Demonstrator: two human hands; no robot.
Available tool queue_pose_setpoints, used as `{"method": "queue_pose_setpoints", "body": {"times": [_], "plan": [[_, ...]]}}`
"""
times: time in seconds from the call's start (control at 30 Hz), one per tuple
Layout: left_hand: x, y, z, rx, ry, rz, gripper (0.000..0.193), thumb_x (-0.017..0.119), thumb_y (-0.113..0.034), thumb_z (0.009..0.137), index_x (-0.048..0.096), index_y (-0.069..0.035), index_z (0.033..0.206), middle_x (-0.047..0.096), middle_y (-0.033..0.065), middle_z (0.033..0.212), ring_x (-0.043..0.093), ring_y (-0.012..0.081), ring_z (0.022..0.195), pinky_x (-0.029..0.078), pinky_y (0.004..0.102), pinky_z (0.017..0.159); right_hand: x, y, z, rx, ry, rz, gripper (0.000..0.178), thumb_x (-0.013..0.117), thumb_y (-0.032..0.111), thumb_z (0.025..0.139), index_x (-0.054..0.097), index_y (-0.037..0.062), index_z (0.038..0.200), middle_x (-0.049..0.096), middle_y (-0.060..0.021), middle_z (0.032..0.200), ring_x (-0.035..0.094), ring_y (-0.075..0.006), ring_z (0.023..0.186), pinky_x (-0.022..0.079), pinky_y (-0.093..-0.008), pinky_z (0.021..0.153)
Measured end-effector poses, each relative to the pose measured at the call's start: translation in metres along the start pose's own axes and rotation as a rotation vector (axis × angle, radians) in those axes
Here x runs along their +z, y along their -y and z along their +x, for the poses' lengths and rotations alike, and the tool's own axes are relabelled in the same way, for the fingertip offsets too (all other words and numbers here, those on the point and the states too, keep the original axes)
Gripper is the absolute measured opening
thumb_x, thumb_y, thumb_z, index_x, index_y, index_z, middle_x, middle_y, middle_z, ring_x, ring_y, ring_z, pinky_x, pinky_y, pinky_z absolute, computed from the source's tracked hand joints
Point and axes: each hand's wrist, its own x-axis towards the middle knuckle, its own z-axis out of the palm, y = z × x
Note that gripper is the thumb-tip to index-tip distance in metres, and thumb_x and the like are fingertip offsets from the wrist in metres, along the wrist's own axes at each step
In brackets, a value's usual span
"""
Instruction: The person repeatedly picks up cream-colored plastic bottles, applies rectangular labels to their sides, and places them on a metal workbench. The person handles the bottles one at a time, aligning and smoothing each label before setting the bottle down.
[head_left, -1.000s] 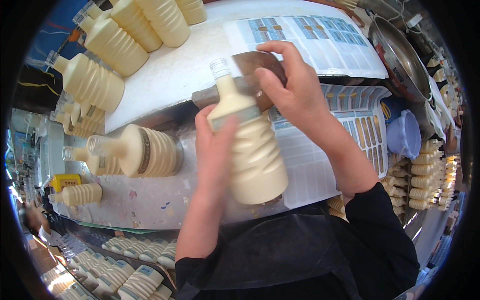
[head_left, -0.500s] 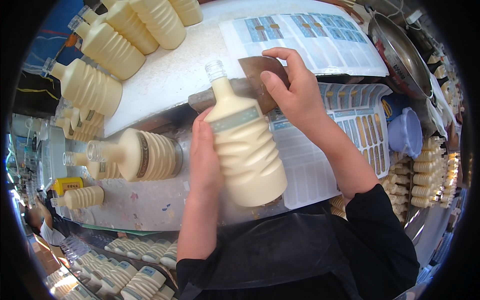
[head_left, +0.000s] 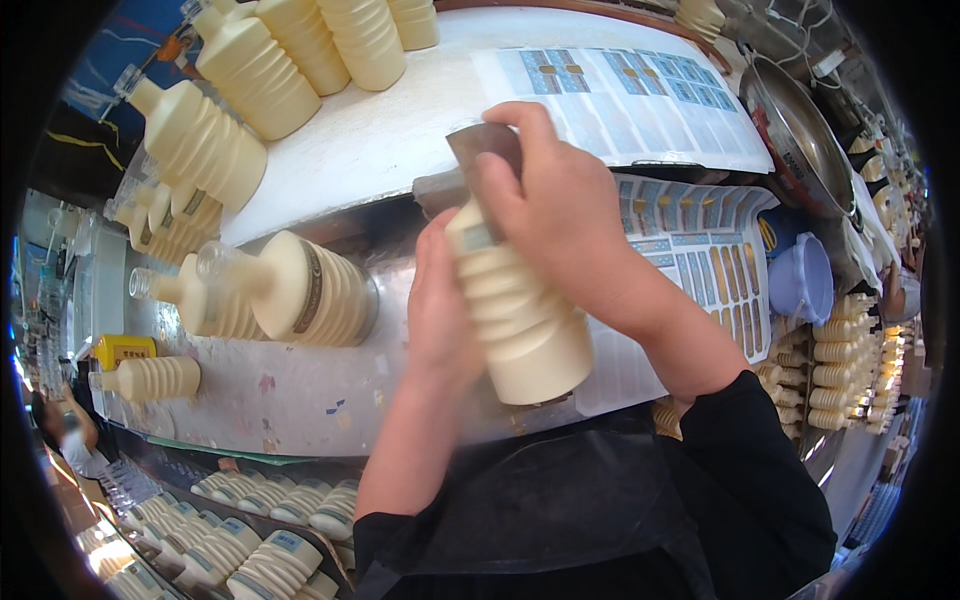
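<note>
A cream-coloured glass bottle (head_left: 540, 350) with wavy ridged sides leans in front of me, base toward me. My left hand (head_left: 440, 310) is closed against its left side, slightly blurred. My right hand (head_left: 555, 190) pinches a flat brown scraper (head_left: 470, 145) between thumb and fingers, over the bottle's shoulder and neck. A grey-blue label band (head_left: 478, 233) shows in part on the shoulder; my right hand and the scraper hide the rest of it and most of the neck. Behind the neck, part of a grey block-like support (head_left: 436, 192) shows.
Cream bottles (head_left: 310, 290) stand to the left, and taller ones (head_left: 255, 75) at the back left. Label sheets (head_left: 640, 120) lie on the white raised shelf (head_left: 340, 150), more (head_left: 700, 255) below. A metal pan (head_left: 800, 130) and purple bucket (head_left: 802, 280) are right.
My right hand has moved left and down with the scraper, from beside the neck to over the shoulder. The label band is now partly covered. The whole view has shifted slightly.
</note>
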Motion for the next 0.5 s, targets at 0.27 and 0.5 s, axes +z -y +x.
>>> {"method": "queue_pose_setpoints", "body": {"times": [0.27, 0.5], "plan": [[0.008, -0.003, -0.011, -0.020, 0.018, -0.087, 0.053, 0.036, -0.047, 0.112, 0.047, -0.009, 0.147, 0.056, 0.0061, 0.144, 0.055, 0.0198, 0.129, 0.045, 0.0364, 0.108, 0.021, 0.035, -0.004, -0.234, 0.042, -0.336, 0.032, 0.069, 0.009, 0.080, 0.051, -0.0014, 0.105, 0.068, -0.0134, 0.066, 0.070, -0.0338, 0.059, 0.054, -0.0412, 0.052], [0.001, 0.007, 0.002, 0.109, -0.048, 0.225, 0.030, 0.041, -0.026, 0.112, 0.051, -0.005, 0.131, 0.062, 0.0100, 0.123, 0.062, 0.0180, 0.111, 0.052, 0.0351, 0.099, -0.016, -0.037, -0.007, 0.070, -0.016, -0.011, 0.033, 0.060, 0.021, 0.097, 0.056, 0.0076, 0.126, 0.072, -0.0200, 0.085, 0.071, -0.0397, 0.078, 0.054, -0.0480, 0.071]]}}
